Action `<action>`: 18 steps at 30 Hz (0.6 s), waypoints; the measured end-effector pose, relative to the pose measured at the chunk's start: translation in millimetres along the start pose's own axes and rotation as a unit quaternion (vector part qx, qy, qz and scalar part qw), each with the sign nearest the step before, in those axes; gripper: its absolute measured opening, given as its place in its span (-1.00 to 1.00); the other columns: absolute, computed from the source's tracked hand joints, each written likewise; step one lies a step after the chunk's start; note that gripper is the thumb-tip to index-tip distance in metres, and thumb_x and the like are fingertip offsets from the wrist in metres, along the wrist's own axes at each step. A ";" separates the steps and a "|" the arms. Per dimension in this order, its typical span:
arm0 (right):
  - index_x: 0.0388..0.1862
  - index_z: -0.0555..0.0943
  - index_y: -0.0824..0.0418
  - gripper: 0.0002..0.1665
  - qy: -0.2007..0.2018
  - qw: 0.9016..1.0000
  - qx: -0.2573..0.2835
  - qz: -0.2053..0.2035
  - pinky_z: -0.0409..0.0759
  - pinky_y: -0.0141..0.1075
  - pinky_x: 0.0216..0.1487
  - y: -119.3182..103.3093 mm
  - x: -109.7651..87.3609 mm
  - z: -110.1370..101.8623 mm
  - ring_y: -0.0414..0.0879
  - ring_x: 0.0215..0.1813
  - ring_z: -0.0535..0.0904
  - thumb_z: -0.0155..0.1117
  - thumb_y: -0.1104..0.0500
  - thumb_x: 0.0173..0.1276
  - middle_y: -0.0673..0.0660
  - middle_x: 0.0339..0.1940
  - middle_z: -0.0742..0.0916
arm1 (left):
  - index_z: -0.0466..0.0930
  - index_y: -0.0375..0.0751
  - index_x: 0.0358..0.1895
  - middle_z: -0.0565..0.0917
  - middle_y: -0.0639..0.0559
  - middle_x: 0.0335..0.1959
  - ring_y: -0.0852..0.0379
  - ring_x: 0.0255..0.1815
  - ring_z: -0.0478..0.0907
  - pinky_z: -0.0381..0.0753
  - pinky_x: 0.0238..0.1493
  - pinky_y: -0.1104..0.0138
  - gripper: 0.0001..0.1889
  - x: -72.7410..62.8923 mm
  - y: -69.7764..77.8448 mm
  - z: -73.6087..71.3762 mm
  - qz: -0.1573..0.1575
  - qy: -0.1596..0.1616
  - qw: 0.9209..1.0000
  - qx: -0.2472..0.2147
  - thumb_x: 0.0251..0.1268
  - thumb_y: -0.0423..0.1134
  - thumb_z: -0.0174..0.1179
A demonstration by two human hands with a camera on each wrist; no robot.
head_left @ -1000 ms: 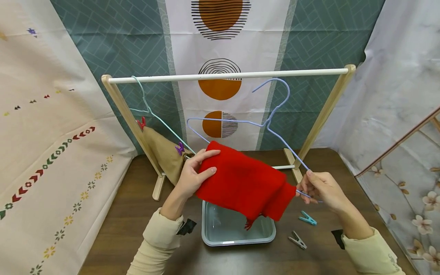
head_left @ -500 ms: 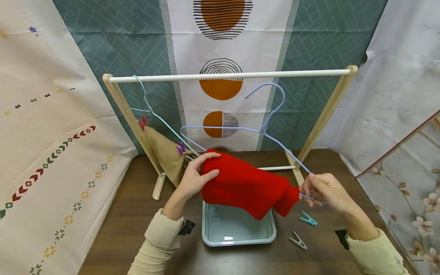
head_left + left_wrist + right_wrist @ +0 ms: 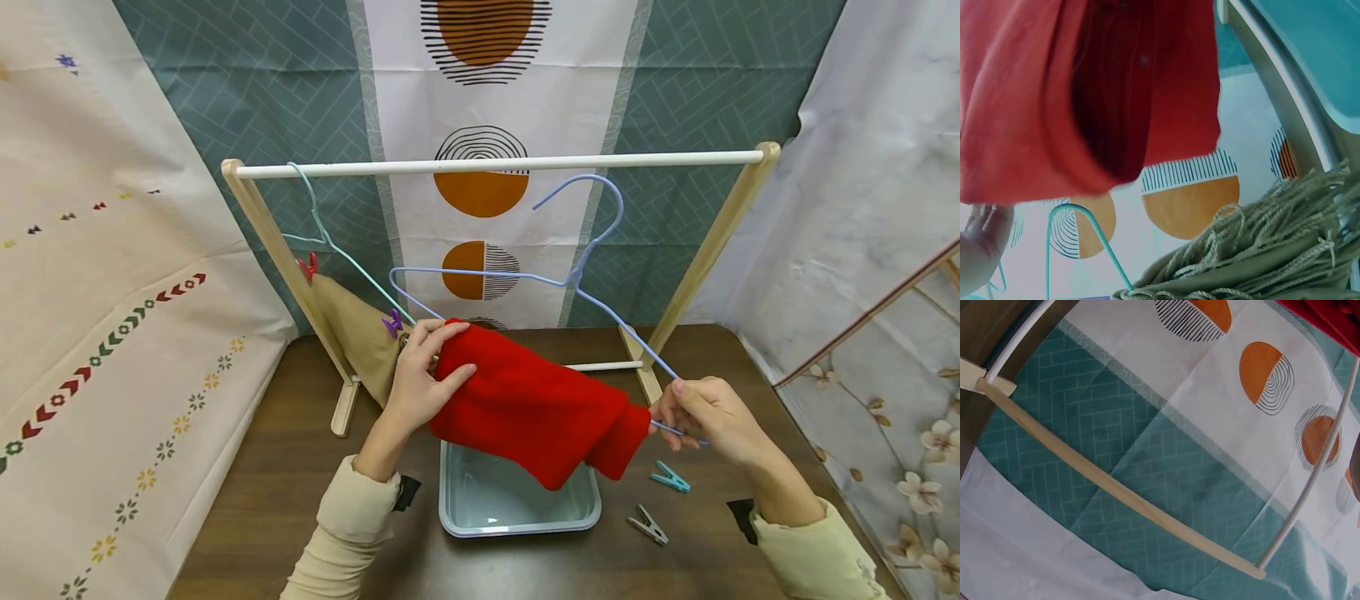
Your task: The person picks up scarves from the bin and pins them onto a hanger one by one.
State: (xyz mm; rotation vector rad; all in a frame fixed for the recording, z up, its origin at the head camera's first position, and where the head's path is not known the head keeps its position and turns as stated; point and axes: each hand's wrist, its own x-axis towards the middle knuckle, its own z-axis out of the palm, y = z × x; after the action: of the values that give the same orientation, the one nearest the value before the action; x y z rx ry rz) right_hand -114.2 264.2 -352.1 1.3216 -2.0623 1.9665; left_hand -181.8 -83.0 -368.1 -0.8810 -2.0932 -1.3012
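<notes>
A folded red scarf lies slanted over the lower bar of a lavender wire hanger, above a grey plastic tub. My left hand grips the scarf's upper left edge, thumb across the front and its other fingers partly behind the cloth. At the other end, my right hand pinches the hanger's right corner beside the scarf's narrow end. The hanger's hook points up, just below the rack's white rail in the head view. From the left wrist, the scarf shows its open fold.
A mint hanger hangs at the rack's left, bearing a fringed tan cloth with a red clothespin and a purple clothespin. A turquoise clothespin and a grey clothespin lie right of the tub.
The lavender hanger has tilted and sunk a little to the left. The scarf's right end has shifted slightly right with my right hand, and its red fringe has gone out of sight.
</notes>
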 end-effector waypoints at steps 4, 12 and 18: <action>-0.62 0.37 0.35 -0.50 0.006 1.000 -0.005 0.000 0.22 -0.44 -0.83 0.0 0.4 0.3 -0.08 -0.80 0.24 -0.48 0.53 0.40 0.17 -0.76 0.51 | 0.50 -0.24 0.05 0.32 -0.23 -0.01 -0.02 -0.17 0.35 0.48 -0.24 0.30 -0.44 0.4 0.2 -3.6 0.008 -0.005 0.998 0.066 -0.15 -0.36 0.43; -0.62 0.38 0.34 -0.50 0.003 1.000 -0.019 0.015 0.26 -0.38 -0.77 -0.6 1.8 0.2 -0.10 -0.80 0.24 -0.47 0.59 0.34 0.16 -0.77 0.50 | 0.53 -0.18 0.04 0.42 -0.14 0.17 -0.10 0.28 0.19 -0.17 0.28 -0.15 -0.42 7.8 15.3 1.3 0.162 -0.084 0.962 0.204 -0.17 -0.11 0.43; -0.61 0.42 0.30 -0.51 -0.007 0.999 -0.047 0.019 0.39 -0.39 -0.65 -4.2 4.9 3.5 -0.12 -0.82 0.25 -0.41 0.56 0.35 0.13 -0.78 0.52 | 0.53 -0.07 0.08 0.53 -0.04 0.07 0.02 0.17 0.36 -0.07 0.31 -0.05 -0.52 13.8 35.1 20.4 0.227 -0.183 0.916 0.275 0.06 -0.01 0.28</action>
State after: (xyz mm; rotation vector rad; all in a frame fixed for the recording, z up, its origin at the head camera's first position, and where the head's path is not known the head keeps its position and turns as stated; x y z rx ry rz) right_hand -113.2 259.2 -346.8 1.2916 -2.1729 1.8544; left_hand -166.3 -49.5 -346.3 -1.3042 -2.1641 -0.2900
